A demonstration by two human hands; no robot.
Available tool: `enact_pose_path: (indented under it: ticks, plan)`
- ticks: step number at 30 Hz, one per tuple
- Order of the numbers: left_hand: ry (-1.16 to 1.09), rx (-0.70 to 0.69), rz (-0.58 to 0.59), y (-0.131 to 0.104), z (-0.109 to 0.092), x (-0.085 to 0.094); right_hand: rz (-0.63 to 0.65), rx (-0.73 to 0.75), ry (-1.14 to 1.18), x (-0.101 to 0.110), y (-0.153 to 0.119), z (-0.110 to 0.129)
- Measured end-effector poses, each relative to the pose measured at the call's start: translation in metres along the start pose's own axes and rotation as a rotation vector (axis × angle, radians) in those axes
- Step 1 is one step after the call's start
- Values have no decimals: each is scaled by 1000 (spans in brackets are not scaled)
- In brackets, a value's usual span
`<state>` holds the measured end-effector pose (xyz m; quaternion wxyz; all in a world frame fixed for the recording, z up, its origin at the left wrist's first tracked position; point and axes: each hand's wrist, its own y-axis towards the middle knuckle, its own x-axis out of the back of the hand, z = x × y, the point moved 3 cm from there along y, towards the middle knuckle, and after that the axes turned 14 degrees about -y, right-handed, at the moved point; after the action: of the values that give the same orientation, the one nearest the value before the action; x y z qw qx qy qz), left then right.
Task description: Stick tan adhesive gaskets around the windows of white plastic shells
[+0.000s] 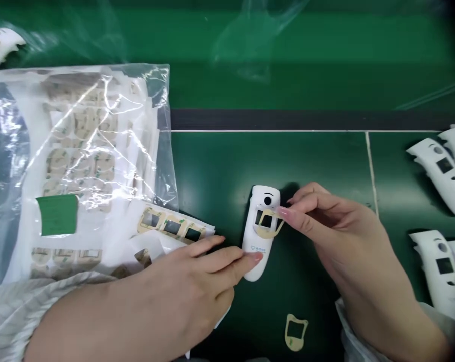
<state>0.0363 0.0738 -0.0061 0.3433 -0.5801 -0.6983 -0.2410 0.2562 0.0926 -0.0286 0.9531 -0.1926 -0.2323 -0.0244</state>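
Note:
A white plastic housing (258,261) with a round hole and a square window lies upright on the green mat. My left hand (200,286) rests beside it, fingers stretched out, a fingertip touching its lower part. Between thumb and forefinger my right hand (317,216) pinches a thin tan adhesive frame (267,232), held over the housing's window. A sheet of adhesive frames (170,224) lies partly under my left hand. Another loose adhesive frame (295,344) sits on the mat near the bottom edge.
A clear plastic bag (137,146) of adhesive sheets covers the left side, with a green square (59,214) on it. More white housings (440,173) are at the right edge, and one housing (3,44) is at the top left. A dark strip (268,119) crosses behind.

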Motion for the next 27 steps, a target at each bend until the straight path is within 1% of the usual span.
enact_pose_path:
  ticks: [6, 10, 17, 22, 27]
  plan:
    - [-26, -5, -36, 1, -3, -3, -17, -18, -108, 0, 2, 3]
    - [-42, 10, -46, 1, -4, -5, -24, 21, -160, 1, 2, 3]
    - [-98, 10, -16, 1, 0, -6, -61, 72, -218, 2, 0, 2]
    - [-89, -22, 8, 1, 0, -5, -76, 74, -264, 2, 0, 0]
    - [-87, -20, 9, 1, 0, -5, -73, 93, -290, 2, -1, 2]
